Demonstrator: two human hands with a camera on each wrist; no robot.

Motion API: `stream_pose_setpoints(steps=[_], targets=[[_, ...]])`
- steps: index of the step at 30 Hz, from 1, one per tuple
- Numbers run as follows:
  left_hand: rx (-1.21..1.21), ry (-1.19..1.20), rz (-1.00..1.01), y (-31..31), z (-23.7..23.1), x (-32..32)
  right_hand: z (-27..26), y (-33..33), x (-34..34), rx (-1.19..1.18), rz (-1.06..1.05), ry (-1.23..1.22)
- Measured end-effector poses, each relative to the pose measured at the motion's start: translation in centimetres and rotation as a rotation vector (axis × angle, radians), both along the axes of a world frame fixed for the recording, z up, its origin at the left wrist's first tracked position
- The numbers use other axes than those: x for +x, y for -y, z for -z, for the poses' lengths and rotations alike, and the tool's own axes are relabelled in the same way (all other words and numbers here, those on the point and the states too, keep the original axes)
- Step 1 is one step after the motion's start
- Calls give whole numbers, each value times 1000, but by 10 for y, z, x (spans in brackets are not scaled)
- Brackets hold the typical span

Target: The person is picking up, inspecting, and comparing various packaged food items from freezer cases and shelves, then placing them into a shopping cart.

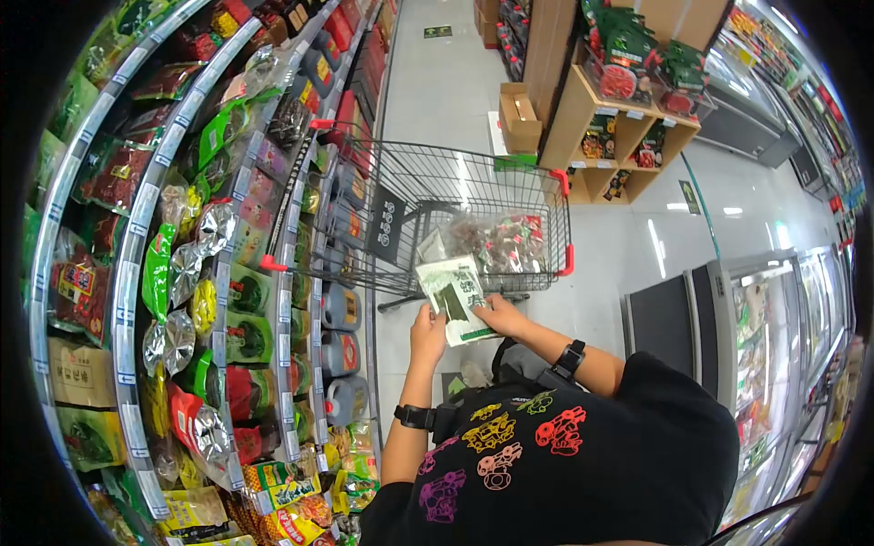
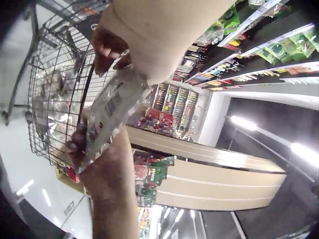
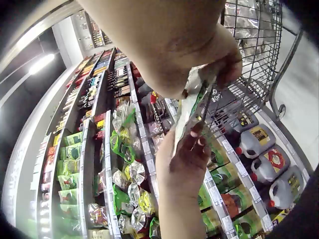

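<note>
A white and green packet (image 1: 452, 296) with dark printing is held between both hands above the near end of the cart. The left hand (image 1: 428, 333) grips its lower left edge with the thumb on the front. At the right edge, the right hand (image 1: 503, 316) pinches it the same way. In the left wrist view the packet (image 2: 112, 109) shows a silvery face, with the left hand (image 2: 112, 47) at one end and the right hand (image 2: 102, 164) at the other. The right wrist view has the packet (image 3: 189, 107) nearly edge-on, fingers behind it.
A wire shopping cart (image 1: 464, 155) with red corners holds several clear bags (image 1: 514, 244). Shelves of packaged food (image 1: 182, 264) line the left side, with grey jugs (image 1: 342, 353) low down. A wooden display stand (image 1: 583, 118) is beyond the cart; a freezer case (image 1: 674, 318) is at the right.
</note>
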State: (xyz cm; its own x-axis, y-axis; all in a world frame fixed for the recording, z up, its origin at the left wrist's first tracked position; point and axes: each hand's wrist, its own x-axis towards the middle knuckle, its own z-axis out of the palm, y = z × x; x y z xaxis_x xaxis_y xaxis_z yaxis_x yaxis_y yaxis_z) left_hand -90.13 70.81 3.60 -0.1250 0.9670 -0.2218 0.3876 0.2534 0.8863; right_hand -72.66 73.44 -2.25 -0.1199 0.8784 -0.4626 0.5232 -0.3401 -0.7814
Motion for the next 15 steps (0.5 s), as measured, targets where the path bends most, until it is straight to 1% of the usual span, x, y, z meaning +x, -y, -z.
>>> stream_pose_setpoints(steps=[1, 2, 5, 6, 8, 9, 10, 11, 12, 15], targets=[[24, -18, 7, -7, 9, -4, 0, -9, -1, -55, -9, 23], [46, -38, 16, -14, 23, -7, 3, -17, -1, -111, 28, -25], [84, -155, 22, -42, 19, -6, 19, -52, 2, -57, 65, -74], [98, -186, 31, -54, 22, -5, 15, -64, 2, -38, 106, -81], [171, -278, 37, -78, 30, -3, -10, -88, 4, -166, 119, -188], [127, -312, 70, -89, 32, -1, -19, -104, 6, -225, 121, -241], [87, -347, 101, -103, 33, 0, 0, -119, 2, -84, 146, -226], [46, -386, 132, -116, 36, 1, 17, -130, 9, -102, 171, -268], [16, -374, 146, -129, 47, 3, 25, -144, 11, -126, 153, -272], [16, -339, 190, -161, 79, 16, 70, -180, 27, -143, 97, -285]])
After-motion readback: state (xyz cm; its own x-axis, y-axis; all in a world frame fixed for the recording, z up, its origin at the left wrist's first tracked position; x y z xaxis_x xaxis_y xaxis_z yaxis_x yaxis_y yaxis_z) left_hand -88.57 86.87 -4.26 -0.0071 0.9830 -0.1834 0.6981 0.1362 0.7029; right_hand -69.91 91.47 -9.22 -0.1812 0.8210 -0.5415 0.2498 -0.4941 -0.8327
